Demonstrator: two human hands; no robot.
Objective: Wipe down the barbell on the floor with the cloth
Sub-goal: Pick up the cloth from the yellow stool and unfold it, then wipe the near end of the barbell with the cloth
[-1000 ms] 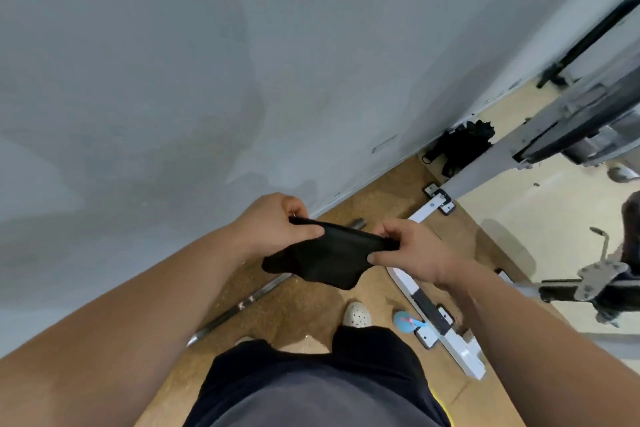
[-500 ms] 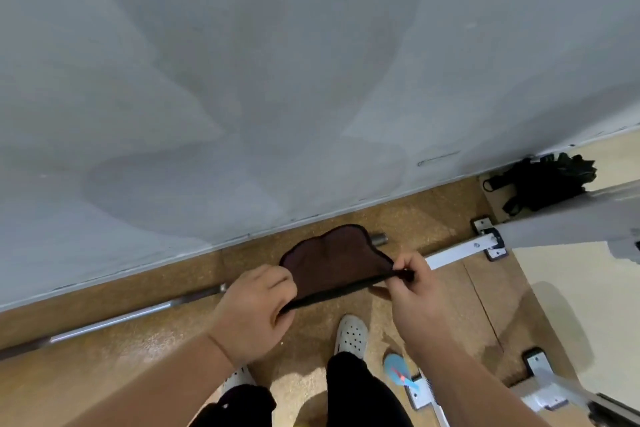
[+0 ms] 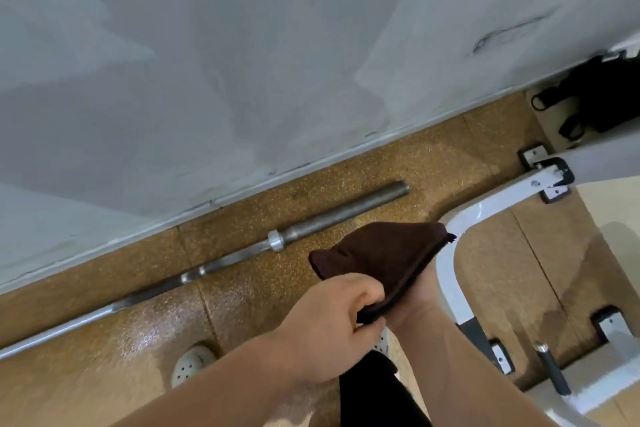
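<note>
- I find the barbell (image 3: 221, 262) lying on the speckled floor (image 3: 242, 308), along the base of the wall (image 3: 242, 80), with its thick sleeve end to the right.
- The dark brown cloth (image 3: 381, 260) is held above the floor, near the barbell but apart from it.
- The left grip (image 3: 332, 329) pinches the cloth's near edge, fingers curled.
- The right grip (image 3: 424, 291) lies beneath the cloth. Its fingers are covered, so I cannot tell their state.
- A white frame (image 3: 446, 274) sits just right of the cloth.

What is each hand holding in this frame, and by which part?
The left hand pinches the dark brown cloth by its near edge. The right hand lies beneath the cloth, fingers hidden, so its hold cannot be told.
</note>
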